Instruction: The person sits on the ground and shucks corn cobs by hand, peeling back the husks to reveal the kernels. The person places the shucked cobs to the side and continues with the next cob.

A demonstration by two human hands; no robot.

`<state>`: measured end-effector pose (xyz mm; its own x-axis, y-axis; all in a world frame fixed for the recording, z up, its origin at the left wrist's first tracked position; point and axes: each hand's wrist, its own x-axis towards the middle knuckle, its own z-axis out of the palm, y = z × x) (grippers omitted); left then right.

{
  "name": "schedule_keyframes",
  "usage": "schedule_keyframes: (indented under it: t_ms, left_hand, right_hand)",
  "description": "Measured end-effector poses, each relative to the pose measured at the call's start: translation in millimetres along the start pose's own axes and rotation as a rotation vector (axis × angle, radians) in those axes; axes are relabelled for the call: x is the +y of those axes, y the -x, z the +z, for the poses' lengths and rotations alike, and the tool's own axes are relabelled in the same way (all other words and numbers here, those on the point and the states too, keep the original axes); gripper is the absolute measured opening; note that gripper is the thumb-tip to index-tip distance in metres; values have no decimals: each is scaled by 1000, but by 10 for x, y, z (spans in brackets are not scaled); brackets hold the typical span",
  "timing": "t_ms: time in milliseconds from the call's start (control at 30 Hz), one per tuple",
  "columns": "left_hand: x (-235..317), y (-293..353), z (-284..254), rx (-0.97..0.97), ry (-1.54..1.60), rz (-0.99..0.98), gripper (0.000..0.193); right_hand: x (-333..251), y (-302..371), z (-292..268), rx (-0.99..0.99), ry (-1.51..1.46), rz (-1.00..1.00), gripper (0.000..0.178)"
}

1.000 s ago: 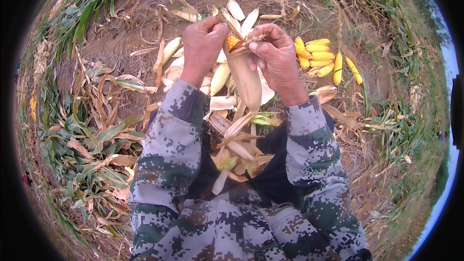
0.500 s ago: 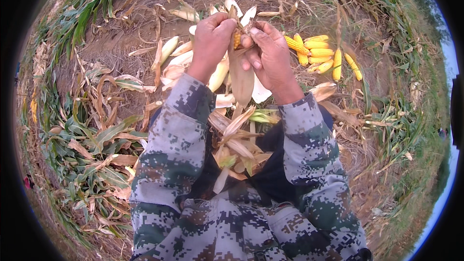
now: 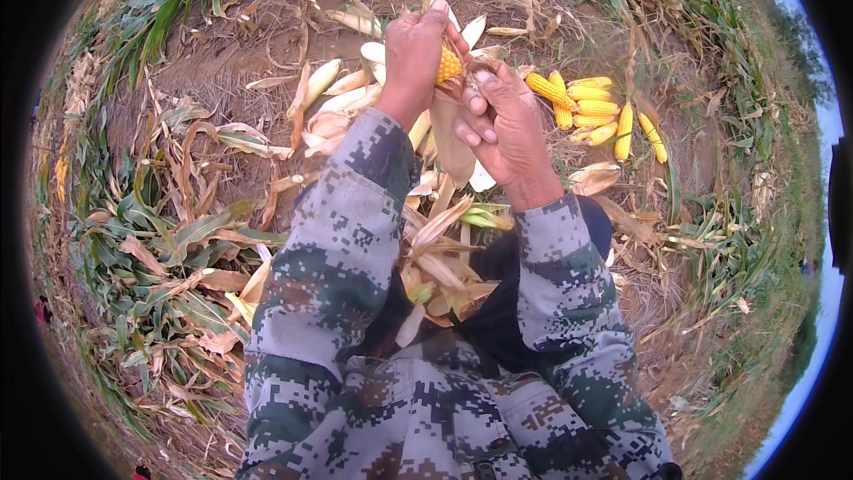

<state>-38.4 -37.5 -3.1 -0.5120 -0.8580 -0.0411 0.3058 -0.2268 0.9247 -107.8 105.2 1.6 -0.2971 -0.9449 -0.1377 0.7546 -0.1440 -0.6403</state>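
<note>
My left hand (image 3: pixel 414 58) is closed around an ear of corn (image 3: pixel 450 64), whose yellow kernels show between the two hands. A pale husk leaf (image 3: pixel 454 138) hangs from the ear's lower end. My right hand (image 3: pixel 506 120) is beside it, fingers curled and thumb pressed on a brown, dry tuft of husk and silk (image 3: pixel 478 76) at the ear's side. Part of the ear is hidden behind my left fingers. On the ground below and to the left lie pale ears in their husks (image 3: pixel 321 82).
Several bare yellow corn ears (image 3: pixel 593 108) lie in a heap to the right. Loose dry husks (image 3: pixel 440 258) are strewn between my legs. Green and brown corn stalks (image 3: pixel 178 258) lie along the left, with more leaves (image 3: pixel 746 89) at the far right.
More of the ear's yellow kernels show now. My left hand has shifted right and a little up, while my right hand has moved slightly down and right with the tuft.
</note>
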Motion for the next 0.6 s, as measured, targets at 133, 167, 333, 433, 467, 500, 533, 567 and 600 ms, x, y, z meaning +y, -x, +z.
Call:
schedule_keyframes:
  t_ms: [133,167,333,433,467,500,533,567,600]
  left_hand:
    - [125,-209,-201,171,194,-121,34]
    - [135,-241,-259,176,229,-152,34]
    - [120,-306,-455,141,276,-209,33]
    - [97,-261,-440,127,338,-234,33]
    - [88,-231,-414,105,346,-259,33]
    - [97,-213,-388,90,364,-276,33]
    - [86,-185,-355,82,352,-276,33]
    - [103,-174,-342,77,319,-268,33]
    - [108,-167,-335,82,289,-268,33]
  right_hand:
    - [246,493,-55,16,5,22,15]
    - [308,659,-79,25,8,25,15]
    - [502,1393,-112,235,86,55,14]
    - [505,1712,-137,257,65,40,15]
    - [518,1792,-143,212,23,2,15]
    - [543,1850,-149,258,65,8,15]
    - [557,1912,-164,256,89,-7,15]
    - [584,1971,-171,259,91,-17,15]
    - [598,2053,-172,296,105,2,15]
